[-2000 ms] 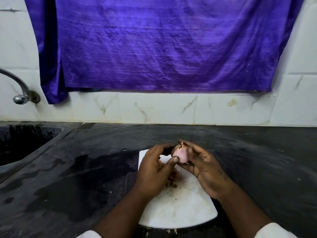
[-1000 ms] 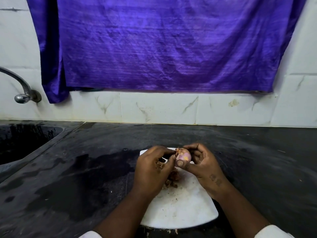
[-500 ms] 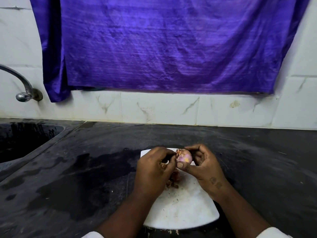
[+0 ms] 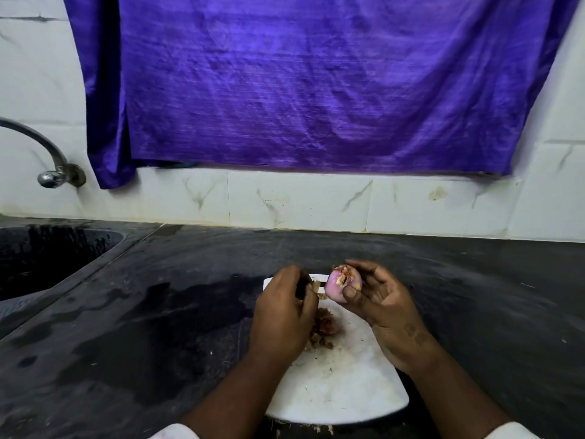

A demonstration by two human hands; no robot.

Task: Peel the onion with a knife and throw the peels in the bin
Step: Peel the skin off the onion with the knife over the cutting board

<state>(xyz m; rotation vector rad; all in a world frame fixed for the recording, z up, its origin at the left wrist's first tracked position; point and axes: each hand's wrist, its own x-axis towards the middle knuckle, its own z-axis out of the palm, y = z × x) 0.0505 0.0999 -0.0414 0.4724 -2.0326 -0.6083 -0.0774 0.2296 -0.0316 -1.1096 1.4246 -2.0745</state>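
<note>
A small pink-purple onion (image 4: 342, 285) with a brown frayed end is held in my right hand (image 4: 384, 307), thumb pressed on its front. My left hand (image 4: 283, 312) is just left of it, fingers closed around a dark object and a scrap of peel (image 4: 316, 285); I cannot tell whether the dark object is the knife. Both hands hover over the far end of a white cutting board (image 4: 342, 384). A pile of brown and reddish peels (image 4: 323, 331) lies on the board between my hands. No bin is in view.
The board lies on a dark stone counter (image 4: 142, 327) with wet patches. A black sink (image 4: 44, 258) is at the left under a metal tap (image 4: 47, 153). A purple cloth (image 4: 300, 83) hangs on the white tiled wall (image 4: 300, 201) behind.
My left hand has pulled away to the left from the onion, taking a scrap of peel. My right hand has turned the onion so its frayed end faces up.
</note>
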